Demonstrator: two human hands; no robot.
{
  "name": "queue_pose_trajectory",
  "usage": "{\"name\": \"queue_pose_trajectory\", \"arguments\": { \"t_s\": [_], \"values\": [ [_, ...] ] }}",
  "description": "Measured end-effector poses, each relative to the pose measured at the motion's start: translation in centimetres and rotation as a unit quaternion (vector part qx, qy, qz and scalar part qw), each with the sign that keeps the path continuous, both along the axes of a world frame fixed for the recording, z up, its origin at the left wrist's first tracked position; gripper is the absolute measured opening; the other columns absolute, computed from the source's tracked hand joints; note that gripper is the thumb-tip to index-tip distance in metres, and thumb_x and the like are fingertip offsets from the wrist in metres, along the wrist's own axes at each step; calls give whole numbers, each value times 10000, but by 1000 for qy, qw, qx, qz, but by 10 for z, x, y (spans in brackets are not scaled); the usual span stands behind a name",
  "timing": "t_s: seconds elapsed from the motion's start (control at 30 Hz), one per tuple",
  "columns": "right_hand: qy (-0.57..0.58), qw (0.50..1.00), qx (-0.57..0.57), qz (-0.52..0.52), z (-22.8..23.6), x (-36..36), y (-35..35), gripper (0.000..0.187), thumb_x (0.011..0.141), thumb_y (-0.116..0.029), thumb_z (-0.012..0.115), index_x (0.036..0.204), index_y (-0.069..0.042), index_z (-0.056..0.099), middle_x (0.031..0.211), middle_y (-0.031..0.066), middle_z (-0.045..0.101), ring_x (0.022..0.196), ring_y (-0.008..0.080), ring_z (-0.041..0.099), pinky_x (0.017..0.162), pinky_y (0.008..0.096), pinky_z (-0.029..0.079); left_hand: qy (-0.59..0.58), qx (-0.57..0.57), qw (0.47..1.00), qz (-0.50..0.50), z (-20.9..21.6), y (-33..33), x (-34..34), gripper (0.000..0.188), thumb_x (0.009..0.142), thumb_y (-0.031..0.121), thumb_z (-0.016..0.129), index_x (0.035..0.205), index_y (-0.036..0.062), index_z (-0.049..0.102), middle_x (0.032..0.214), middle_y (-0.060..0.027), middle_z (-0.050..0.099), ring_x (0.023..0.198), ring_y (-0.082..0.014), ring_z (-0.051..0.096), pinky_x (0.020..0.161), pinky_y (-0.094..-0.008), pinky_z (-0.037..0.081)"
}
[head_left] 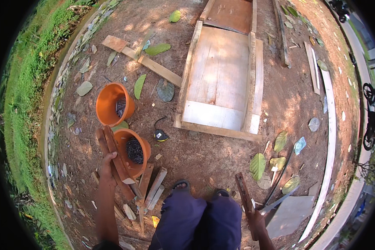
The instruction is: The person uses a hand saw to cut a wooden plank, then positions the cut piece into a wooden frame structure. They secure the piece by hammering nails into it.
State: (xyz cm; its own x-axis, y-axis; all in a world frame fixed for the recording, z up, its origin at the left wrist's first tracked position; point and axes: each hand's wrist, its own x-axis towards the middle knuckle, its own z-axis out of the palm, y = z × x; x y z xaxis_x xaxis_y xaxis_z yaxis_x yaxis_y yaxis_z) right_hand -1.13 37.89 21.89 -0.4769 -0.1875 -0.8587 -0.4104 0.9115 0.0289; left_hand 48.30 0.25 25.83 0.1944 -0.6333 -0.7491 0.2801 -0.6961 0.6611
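Observation:
Reddish-brown wood pieces [117, 156] lie side by side in my left hand [108, 164], with its thumb across them. They slant past the near orange bucket [143, 143], which contains dark nails [134, 151]. On the right, my right hand [255, 219] grips a shorter brown wood piece [242, 189], held close to my right knee. Just beyond that hand, a thin grey strip [279, 200] and a grey flat sheet [291, 216] lie on the ground. Several cut wood offcuts [156, 187] are heaped below the near bucket.
A second orange bucket [114, 93] with nails stands farther off. A tape measure [161, 135] lies beside the buckets. Ahead is a wooden frame with a pale panel [216, 71], with a plank [160, 71] touching its left side. Large leaves [257, 165] and long boards [329, 125] lie rightward.

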Motion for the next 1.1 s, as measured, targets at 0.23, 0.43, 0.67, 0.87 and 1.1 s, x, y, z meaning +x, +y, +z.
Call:
{"name": "queue_pose_trajectory", "arguments": {
  "t_s": [0.23, 0.43, 0.67, 0.87, 1.1],
  "values": [
    [-78, 956, 234, 158, 128, -23, 44, 587, 962, -481, 579, 1234, 38, 598, 1076, 337, 694, 1023, 521, 665, 857, 554, 531, 39, 90, 993, -59, 97, -63, -26, 446, 823, 263, 740, 1161, 11, 593, 925, -135, 680, 815, -266, 713, 756, -406, 606],
    [-92, 963, 248, 57, 165, -15, -12, 588, 960, -488, 584, 1225, 37, 603, 1073, 335, 696, 1024, 517, 668, 860, 556, 533, 16, 130, 987, -98, 168, -175, -94, 463, 807, 264, 748, 1159, 3, 598, 932, -135, 672, 812, -287, 711, 759, -430, 607],
    [-104, 971, 202, -80, 181, 1, -101, 590, 957, -495, 590, 1215, 35, 609, 1070, 332, 698, 1025, 512, 672, 865, 558, 536, -11, 111, 977, -181, 212, -317, -186, 529, 806, 277, 731, 1232, -2, 585, 990, -131, 679, 842, -280, 702, 771, -425, 600],
    [-96, 968, 168, -159, 197, -10, -182, 592, 955, -501, 594, 1207, 34, 614, 1067, 330, 700, 1025, 508, 676, 868, 560, 538, -94, 30, 944, -314, 252, -484, -260, 391, 839, 190, 734, 1151, -23, 632, 970, -116, 704, 860, -243, 718, 761, -406, 608],
    [-54, 951, 175, -250, 227, 0, -313, 594, 952, -509, 600, 1197, 33, 620, 1063, 327, 703, 1026, 503, 680, 872, 562, 541, -121, -30, 890, -439, 251, -756, -355, 393, 814, 131, 749, 1157, -29, 647, 983, -112, 717, 878, -222, 727, 804, -363, 607]
  ]
}}
